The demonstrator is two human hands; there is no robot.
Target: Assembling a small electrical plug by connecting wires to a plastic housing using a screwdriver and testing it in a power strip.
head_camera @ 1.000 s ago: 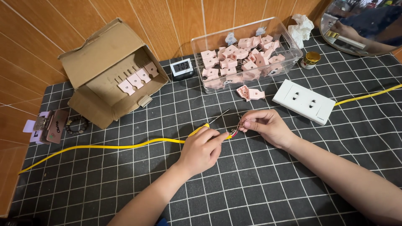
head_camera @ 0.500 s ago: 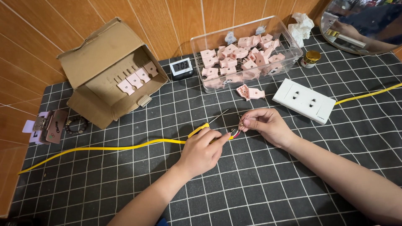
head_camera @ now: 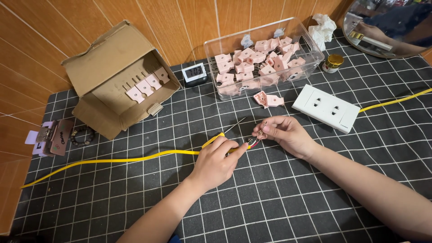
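Left hand (head_camera: 219,157) grips the yellow sheathed cable (head_camera: 112,160), long axis running leftward, while right hand (head_camera: 283,133) pinches its stripped coloured wire ends (head_camera: 254,143) between both hands, fingertips closed.

i work at a tabletop (head_camera: 315,198) covered by a dark mat with a white grid; orange-brown tiled wall (head_camera: 180,22) behind, evenly lit.

One head-worn camera looks steeply down and forward at the gridded mat (head_camera: 279,198) — near enough that both forearms fill the lower frame. The tiled wall (head_camera: 180,22) closes the top edge — no second view shares the scene.
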